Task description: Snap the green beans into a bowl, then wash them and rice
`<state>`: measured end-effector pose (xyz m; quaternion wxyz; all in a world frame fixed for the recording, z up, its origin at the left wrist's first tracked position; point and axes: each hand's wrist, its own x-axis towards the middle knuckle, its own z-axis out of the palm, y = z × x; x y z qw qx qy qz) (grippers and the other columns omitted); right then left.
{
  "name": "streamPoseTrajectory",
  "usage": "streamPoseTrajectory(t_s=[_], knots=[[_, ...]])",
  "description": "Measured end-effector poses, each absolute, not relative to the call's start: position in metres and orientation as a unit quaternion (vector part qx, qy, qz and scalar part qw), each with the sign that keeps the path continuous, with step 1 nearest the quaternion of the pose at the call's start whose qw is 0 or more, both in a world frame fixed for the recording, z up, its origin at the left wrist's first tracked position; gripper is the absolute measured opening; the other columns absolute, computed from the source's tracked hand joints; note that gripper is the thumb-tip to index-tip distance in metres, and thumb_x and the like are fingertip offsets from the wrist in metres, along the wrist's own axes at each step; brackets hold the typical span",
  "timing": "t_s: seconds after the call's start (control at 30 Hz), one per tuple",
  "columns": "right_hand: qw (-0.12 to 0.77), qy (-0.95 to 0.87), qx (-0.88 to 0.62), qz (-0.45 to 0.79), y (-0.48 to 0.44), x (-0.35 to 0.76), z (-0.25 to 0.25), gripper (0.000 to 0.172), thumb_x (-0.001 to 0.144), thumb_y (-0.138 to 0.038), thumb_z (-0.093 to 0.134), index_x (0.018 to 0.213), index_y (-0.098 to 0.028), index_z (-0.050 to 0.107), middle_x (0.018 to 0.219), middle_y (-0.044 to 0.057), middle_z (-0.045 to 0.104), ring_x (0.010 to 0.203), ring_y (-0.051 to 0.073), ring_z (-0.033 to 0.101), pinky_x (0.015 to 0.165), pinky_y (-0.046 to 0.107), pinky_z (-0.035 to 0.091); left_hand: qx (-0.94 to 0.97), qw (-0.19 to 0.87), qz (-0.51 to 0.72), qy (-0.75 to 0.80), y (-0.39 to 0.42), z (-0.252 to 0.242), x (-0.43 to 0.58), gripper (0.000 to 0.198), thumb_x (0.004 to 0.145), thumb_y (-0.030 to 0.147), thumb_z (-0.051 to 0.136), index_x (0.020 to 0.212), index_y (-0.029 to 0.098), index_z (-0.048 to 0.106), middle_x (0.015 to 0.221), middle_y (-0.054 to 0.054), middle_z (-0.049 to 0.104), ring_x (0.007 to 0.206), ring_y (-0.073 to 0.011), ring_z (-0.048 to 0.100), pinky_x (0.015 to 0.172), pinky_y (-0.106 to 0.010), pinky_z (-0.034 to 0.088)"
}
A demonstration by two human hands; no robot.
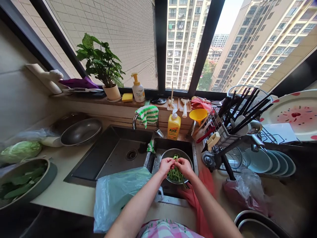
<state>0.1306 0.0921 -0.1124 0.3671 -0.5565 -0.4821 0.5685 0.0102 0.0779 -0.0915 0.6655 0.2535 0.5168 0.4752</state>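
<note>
- I see my left hand (165,166) and right hand (184,167) curled close together, both pinching green vegetable stems (175,158), though the exact grip looks hard to read from here.
- More stems lie in a steel bowl (175,150) beneath them, inside the right sink basin (173,144).
- A pale blue plastic bag (119,198) drapes over the sink edge beside my left hand.
</note>
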Motion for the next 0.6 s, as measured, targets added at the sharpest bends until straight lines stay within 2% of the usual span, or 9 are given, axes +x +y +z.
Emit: streamPoseTrajectory(t_s=[0.13,0.3,0.47,0.53,0.6], knots=[[0.422,-0.393,-0.565,0.59,0.09,0.128,-0.117,0.028,0.055,-0.045,0.062,0.057,-0.019,0.052,0.05,-0.003,0.051,0.046,0.01,0.042,0.046,0.023,0.032,0.25,0.641,0.506,0.52,0.076,-0.09,0.012,0.032,0.051,0.039,0.076,0.061,0.013,0.06,0.053,0.003,0.054,0.046,-0.0053,0.044,0.047,-0.019,0.035],[0.438,-0.381,-0.572,0.579,0.091,0.137,-0.12,0.034,0.057,-0.052,0.06,0.063,-0.021,0.049,0.053,-0.004,0.049,0.047,0.01,0.044,0.048,0.023,0.036,0.238,0.624,0.534,0.519,0.076,-0.088,0.004,0.036,0.052,0.042,0.075,0.064,0.013,0.058,0.053,0.005,0.05,0.047,-0.0048,0.044,0.048,-0.018,0.037],[0.367,-0.492,-0.538,0.577,0.087,0.138,-0.111,0.028,0.063,-0.048,0.059,0.067,-0.02,0.055,0.056,-0.003,0.051,0.051,0.011,0.044,0.05,0.023,0.033,0.219,0.627,0.54,0.517,0.083,-0.087,0.0,0.037,0.052,0.041,0.075,0.068,0.014,0.055,0.058,0.005,0.051,0.049,-0.0044,0.046,0.05,-0.018,0.041],[0.339,-0.56,-0.535,0.535,0.085,0.136,-0.11,0.024,0.066,-0.044,0.058,0.063,-0.02,0.056,0.056,-0.002,0.051,0.054,0.012,0.043,0.053,0.024,0.032,0.212,0.628,0.543,0.515,0.084,-0.087,0.002,0.038,0.051,0.039,0.077,0.067,0.015,0.053,0.061,0.005,0.052,0.052,-0.0052,0.049,0.054,-0.019,0.044],[0.346,-0.556,-0.56,0.508,0.086,0.134,-0.112,0.022,0.066,-0.04,0.059,0.058,-0.021,0.055,0.056,-0.002,0.051,0.056,0.012,0.042,0.055,0.024,0.031,0.21,0.632,0.544,0.511,0.082,-0.087,0.007,0.039,0.049,0.037,0.078,0.065,0.015,0.051,0.062,0.004,0.053,0.055,-0.006,0.052,0.058,-0.02,0.047]])
